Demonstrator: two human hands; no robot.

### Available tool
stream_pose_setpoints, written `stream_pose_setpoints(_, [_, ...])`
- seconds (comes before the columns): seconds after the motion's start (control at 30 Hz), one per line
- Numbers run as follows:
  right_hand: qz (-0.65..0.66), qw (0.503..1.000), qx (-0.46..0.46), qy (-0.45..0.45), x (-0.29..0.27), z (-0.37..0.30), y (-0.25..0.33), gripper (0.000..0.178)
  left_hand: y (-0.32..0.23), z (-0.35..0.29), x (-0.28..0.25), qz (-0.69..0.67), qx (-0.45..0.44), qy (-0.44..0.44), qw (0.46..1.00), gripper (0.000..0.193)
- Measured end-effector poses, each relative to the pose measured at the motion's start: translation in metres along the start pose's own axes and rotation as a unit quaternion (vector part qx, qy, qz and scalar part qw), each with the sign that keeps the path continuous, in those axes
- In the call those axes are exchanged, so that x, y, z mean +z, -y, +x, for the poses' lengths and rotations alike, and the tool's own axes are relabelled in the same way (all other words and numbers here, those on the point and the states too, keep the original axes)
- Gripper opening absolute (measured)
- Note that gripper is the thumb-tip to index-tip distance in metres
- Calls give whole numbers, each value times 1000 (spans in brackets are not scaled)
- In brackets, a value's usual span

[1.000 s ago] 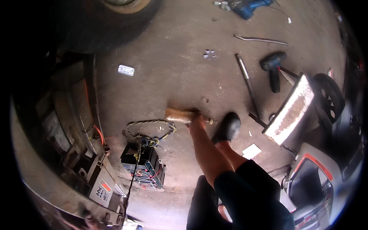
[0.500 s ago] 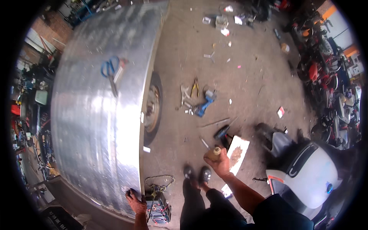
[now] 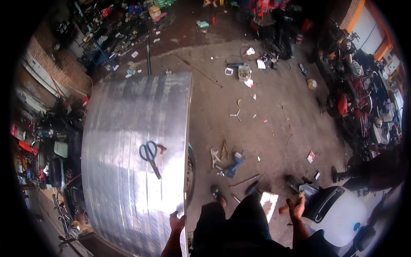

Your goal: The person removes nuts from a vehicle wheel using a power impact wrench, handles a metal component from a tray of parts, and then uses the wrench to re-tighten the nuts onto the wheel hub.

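Note:
My left hand [image 3: 177,222] rests at the right edge of a large ridged metal sheet [image 3: 124,128], fingers reaching onto it. My right hand [image 3: 296,210] is closed around a brownish object [image 3: 283,209] with a pale round end; my fingers cover most of it, so its kind is unclear. Ahead of the left hand, scissors [image 3: 149,150] with blue handles lie on the sheet, beside a small reddish-brown piece [image 3: 162,148]. On the floor between the hands and beyond are a blue power tool [image 3: 234,166], yellow-handled pliers [image 3: 224,148] and a dark-headed hammer [image 3: 252,187].
A wheel [image 3: 191,175] shows under the sheet's right edge. A white scooter [image 3: 342,218] stands close by my right hand, with a person in dark clothes [image 3: 381,173] behind it. A pale board [image 3: 269,203] lies near my legs. Motorcycles [image 3: 359,85] line the right side.
The view has tilted up and shows more of the far floor. I have moved forward along the sheet; my right hand, still holding the brownish object, is now closer to the scooter.

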State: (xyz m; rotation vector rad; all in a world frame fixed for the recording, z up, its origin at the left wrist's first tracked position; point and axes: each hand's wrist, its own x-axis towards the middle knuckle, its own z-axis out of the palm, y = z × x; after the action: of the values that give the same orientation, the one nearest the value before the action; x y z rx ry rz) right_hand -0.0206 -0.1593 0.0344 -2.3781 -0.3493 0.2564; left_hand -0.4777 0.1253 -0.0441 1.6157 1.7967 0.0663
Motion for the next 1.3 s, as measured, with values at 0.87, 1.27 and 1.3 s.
stream_pose_setpoints(0.87, [91,993,-78,4,172,532,266,74,-433,368,-1,95,-96,-60,989,99])
stream_pose_setpoints(1.27, [333,858,-238,310,395,763,618,60,-427,395,21,60,-273,-1,960,102])
stream_pose_setpoints(1.3, [413,840,-133,324,398,776,629,60,-431,389,21,13,-324,42,945,104])
